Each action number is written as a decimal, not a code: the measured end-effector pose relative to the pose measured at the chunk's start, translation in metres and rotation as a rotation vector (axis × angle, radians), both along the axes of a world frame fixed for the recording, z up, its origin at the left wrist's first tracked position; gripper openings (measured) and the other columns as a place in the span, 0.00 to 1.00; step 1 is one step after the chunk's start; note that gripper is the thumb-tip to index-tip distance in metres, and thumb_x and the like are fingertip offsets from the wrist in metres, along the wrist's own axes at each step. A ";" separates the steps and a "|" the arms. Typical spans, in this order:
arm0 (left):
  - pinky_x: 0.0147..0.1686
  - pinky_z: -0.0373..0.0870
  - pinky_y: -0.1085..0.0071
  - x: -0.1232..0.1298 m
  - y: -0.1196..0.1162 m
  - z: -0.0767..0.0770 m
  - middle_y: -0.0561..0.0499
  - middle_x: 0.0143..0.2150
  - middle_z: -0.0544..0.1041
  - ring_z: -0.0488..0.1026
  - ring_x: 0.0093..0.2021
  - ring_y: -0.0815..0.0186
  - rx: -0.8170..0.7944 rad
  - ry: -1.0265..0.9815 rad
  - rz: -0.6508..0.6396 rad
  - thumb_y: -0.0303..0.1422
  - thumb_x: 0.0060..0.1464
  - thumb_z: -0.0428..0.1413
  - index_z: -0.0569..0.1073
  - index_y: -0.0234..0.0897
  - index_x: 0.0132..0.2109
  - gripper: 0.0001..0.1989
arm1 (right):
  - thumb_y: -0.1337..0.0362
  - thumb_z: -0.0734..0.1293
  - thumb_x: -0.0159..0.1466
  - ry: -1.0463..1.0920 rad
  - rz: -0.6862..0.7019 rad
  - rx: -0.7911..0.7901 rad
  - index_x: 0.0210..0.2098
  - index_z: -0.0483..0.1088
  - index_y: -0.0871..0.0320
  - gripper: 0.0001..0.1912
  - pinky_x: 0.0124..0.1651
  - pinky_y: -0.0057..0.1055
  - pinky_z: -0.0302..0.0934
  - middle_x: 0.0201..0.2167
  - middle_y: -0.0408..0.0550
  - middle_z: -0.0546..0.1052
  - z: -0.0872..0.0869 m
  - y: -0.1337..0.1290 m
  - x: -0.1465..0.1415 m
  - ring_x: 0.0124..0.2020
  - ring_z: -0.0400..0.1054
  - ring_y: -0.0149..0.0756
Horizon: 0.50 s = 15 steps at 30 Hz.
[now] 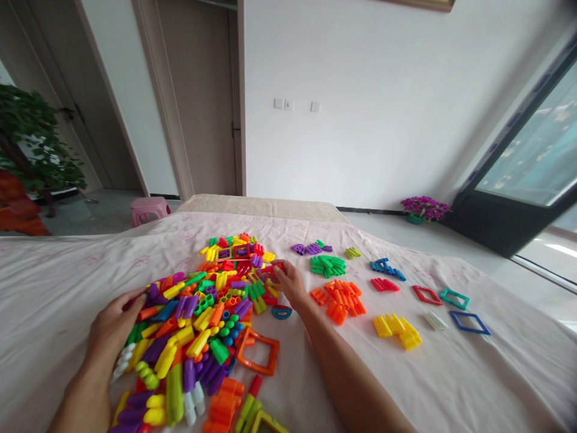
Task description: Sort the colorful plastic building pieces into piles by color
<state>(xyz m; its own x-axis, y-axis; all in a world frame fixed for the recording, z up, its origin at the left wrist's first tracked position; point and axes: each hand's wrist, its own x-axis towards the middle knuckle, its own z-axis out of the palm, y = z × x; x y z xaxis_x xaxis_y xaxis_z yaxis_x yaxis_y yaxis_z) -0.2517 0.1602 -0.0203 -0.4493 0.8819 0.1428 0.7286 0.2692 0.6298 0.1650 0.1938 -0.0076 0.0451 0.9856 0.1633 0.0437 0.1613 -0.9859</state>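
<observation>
A heap of plastic building blocks [193, 337] in many colours, mostly short tubes and joined rods, lies in front of me on the cloth. My left hand [112, 319] rests against the heap's left edge, thumb and forefinger slightly apart beside a purple block [155, 294]; its other fingers are partly hidden. At the right edge of the heap, the fingers of my right hand [291, 284] close on a red block [273, 269], partly covered by them. An orange square frame [276, 358] and a blue half-round piece [282, 312] lie just right of the heap.
Sorted by colour on the right are orange blocks [343, 299], green blocks [328, 265], yellow blocks [397, 329], purple blocks [312, 248], red blocks [384, 285] and blue blocks [387, 269]. Red [426, 302], teal and blue frames lie farther right. A pink stool [149, 208] stands beyond the bed-like surface.
</observation>
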 end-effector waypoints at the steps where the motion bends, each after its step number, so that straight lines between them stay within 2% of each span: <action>1: 0.38 0.68 0.71 0.002 -0.001 0.003 0.49 0.44 0.82 0.76 0.43 0.57 -0.029 -0.048 0.012 0.50 0.57 0.51 0.77 0.40 0.55 0.26 | 0.49 0.65 0.63 0.120 0.011 -0.057 0.45 0.70 0.55 0.18 0.37 0.32 0.67 0.33 0.45 0.79 0.000 0.000 0.000 0.32 0.74 0.36; 5: 0.40 0.67 0.70 0.005 -0.002 0.009 0.47 0.46 0.81 0.75 0.46 0.55 -0.061 -0.145 0.031 0.50 0.56 0.53 0.76 0.40 0.56 0.27 | 0.44 0.68 0.59 0.314 0.034 -0.139 0.42 0.72 0.57 0.23 0.30 0.26 0.63 0.33 0.47 0.79 0.006 -0.004 0.001 0.30 0.73 0.33; 9: 0.40 0.66 0.70 0.003 0.000 0.007 0.47 0.46 0.81 0.75 0.45 0.55 -0.066 -0.140 0.024 0.50 0.55 0.54 0.77 0.40 0.55 0.27 | 0.49 0.75 0.51 0.419 0.046 -0.174 0.37 0.72 0.59 0.23 0.25 0.22 0.57 0.27 0.44 0.78 0.014 -0.009 0.000 0.25 0.70 0.28; 12: 0.39 0.66 0.71 0.002 0.001 0.006 0.49 0.47 0.81 0.75 0.45 0.55 -0.064 -0.134 0.023 0.49 0.54 0.55 0.77 0.41 0.55 0.26 | 0.54 0.79 0.45 0.499 0.085 -0.200 0.35 0.71 0.60 0.24 0.28 0.23 0.60 0.25 0.43 0.77 0.021 -0.015 -0.001 0.26 0.71 0.29; 15: 0.40 0.67 0.71 0.002 0.000 0.007 0.49 0.48 0.81 0.75 0.45 0.56 -0.081 -0.135 0.032 0.49 0.54 0.54 0.77 0.42 0.55 0.26 | 0.54 0.81 0.44 0.539 0.137 -0.213 0.35 0.70 0.59 0.26 0.33 0.27 0.66 0.27 0.44 0.78 0.027 -0.020 -0.002 0.29 0.74 0.33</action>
